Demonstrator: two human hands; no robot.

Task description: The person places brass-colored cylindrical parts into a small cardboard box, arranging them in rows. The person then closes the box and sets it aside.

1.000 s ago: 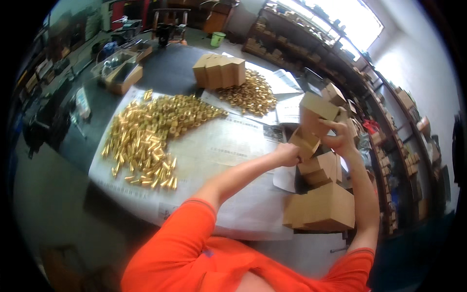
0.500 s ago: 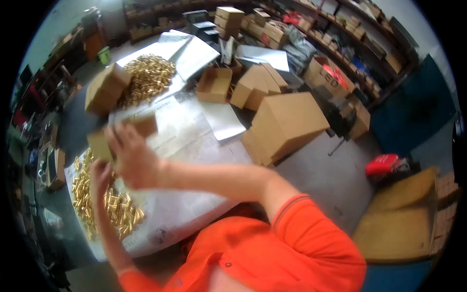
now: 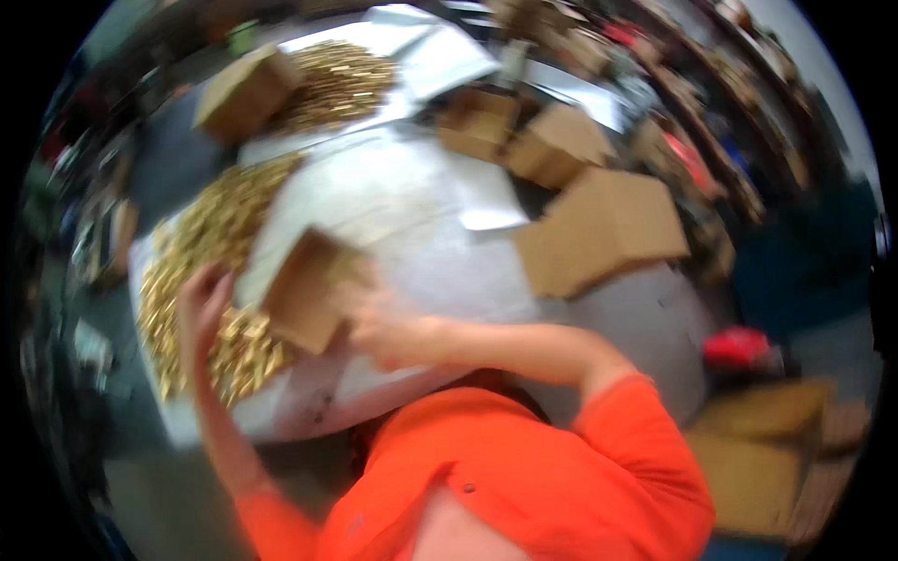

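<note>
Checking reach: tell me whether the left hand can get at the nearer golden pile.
Probably yes: the left hand is over the golden pile, and the box in the right hand sits to the right, not between them.

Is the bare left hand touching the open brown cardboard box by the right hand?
Apart. The head view shows a gap: small gold-coloured pieces are visible between the left hand and the open brown cardboard box.
</note>
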